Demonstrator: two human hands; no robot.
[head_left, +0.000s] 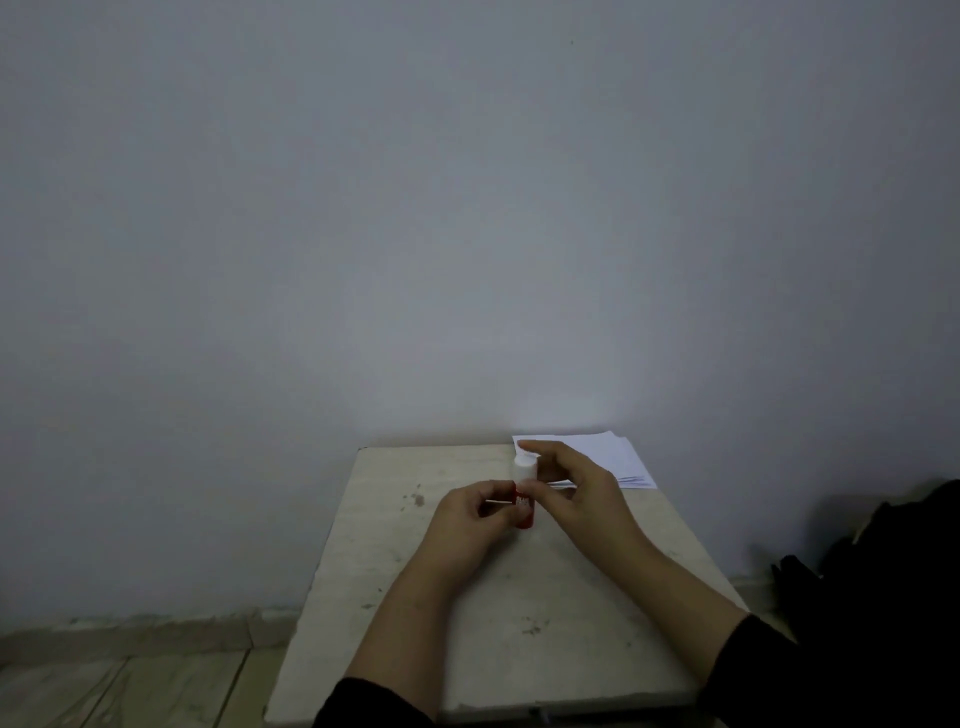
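Observation:
A small white bottle with a red label (522, 483) stands upright on the pale stone table (467, 649). My left hand (470, 525) grips its lower part from the left, and a thin white stick pokes out between the fingers. My right hand (571, 491) hovers at the bottle's right. Its thumb touches the bottle's side and its forefinger stretches over the white cap. The rest of its fingers are loosely bent.
A stack of white paper sheets (618, 460) lies at the table's far right corner, against the grey wall. A black bag (883, 551) sits on the floor to the right. Pale floor tiles (130, 686) show at the lower left.

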